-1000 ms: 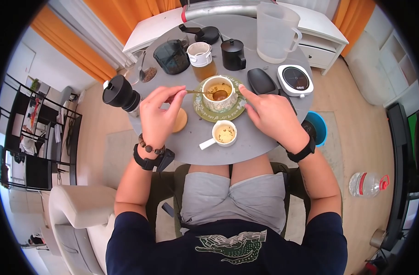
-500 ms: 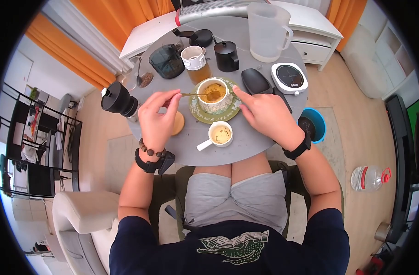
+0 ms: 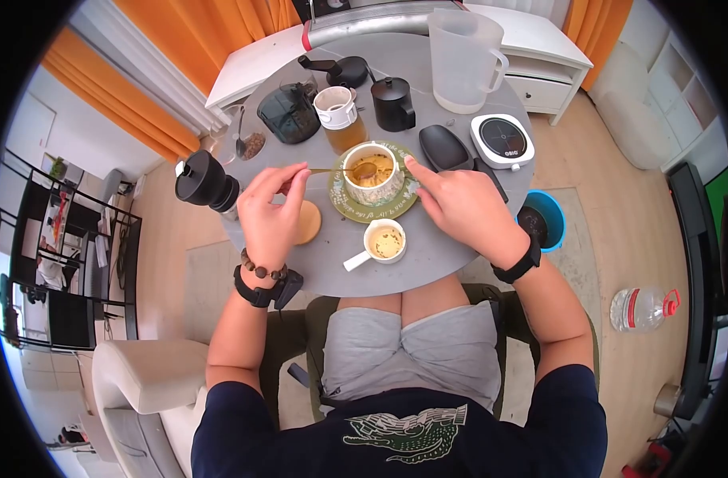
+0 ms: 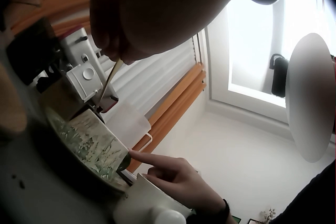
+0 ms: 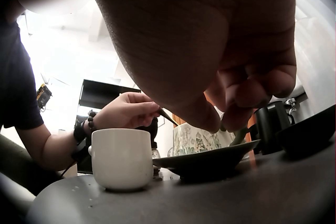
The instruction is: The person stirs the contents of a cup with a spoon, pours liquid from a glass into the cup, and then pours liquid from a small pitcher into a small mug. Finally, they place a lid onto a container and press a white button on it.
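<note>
In the head view my left hand (image 3: 270, 211) pinches the thin handle of a gold spoon (image 3: 325, 170) between thumb and fingertips. The spoon's bowl dips into yellowish liquid with dark bits inside a patterned cup (image 3: 372, 194). That cup stands on a green saucer (image 3: 380, 213) with white lettering. My right hand (image 3: 475, 207) reaches in from the right, its straight index finger touching the cup's handle side. Its thumb sits apart from the index, and the other fingers fold under. Closer to me stands a small white side-handled cup (image 3: 388, 244) holding pale liquid with bits.
A round wooden lid (image 3: 308, 223) lies left of the saucer. Behind stand a white-topped jar (image 3: 337, 111) of amber liquid, a black pot (image 3: 393, 103) and a tall clear pitcher (image 3: 462, 64). To the right are a black tray (image 3: 443, 149) and a white scale (image 3: 502, 142); a black grinder (image 3: 206, 177) is left.
The spoon's bowl has moved leftward within the cup, still pinched by my left hand. My right hand keeps its place at the cup. The head view has shifted slightly.
</note>
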Demonstrator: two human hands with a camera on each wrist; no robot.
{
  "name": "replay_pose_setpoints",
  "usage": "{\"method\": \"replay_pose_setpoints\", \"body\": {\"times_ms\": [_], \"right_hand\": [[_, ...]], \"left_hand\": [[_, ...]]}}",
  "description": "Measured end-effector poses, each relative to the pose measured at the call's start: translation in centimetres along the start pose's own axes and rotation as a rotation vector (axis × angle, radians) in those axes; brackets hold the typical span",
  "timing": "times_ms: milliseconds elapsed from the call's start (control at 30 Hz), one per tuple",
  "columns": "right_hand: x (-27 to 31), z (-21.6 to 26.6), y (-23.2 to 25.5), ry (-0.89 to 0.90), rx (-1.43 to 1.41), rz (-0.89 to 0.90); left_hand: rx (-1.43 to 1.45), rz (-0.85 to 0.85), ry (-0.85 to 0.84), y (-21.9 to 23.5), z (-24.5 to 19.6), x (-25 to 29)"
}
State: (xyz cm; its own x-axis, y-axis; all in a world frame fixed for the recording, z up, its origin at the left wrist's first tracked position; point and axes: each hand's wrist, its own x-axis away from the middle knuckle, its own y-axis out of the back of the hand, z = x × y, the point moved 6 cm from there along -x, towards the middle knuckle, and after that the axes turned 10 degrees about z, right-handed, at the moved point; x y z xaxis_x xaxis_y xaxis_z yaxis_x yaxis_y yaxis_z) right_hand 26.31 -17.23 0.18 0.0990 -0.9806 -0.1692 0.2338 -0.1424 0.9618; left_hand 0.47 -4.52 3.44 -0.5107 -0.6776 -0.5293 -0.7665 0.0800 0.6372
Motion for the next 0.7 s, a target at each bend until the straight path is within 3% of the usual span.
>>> {"method": "replay_pose_setpoints", "body": {"times_ms": [700], "right_hand": [[-0.14, 0.25, 0.09, 0.02, 0.018, 0.006]], "left_hand": [[0.052, 0.024, -0.038, -0.49, -0.27, 0.26]]}}
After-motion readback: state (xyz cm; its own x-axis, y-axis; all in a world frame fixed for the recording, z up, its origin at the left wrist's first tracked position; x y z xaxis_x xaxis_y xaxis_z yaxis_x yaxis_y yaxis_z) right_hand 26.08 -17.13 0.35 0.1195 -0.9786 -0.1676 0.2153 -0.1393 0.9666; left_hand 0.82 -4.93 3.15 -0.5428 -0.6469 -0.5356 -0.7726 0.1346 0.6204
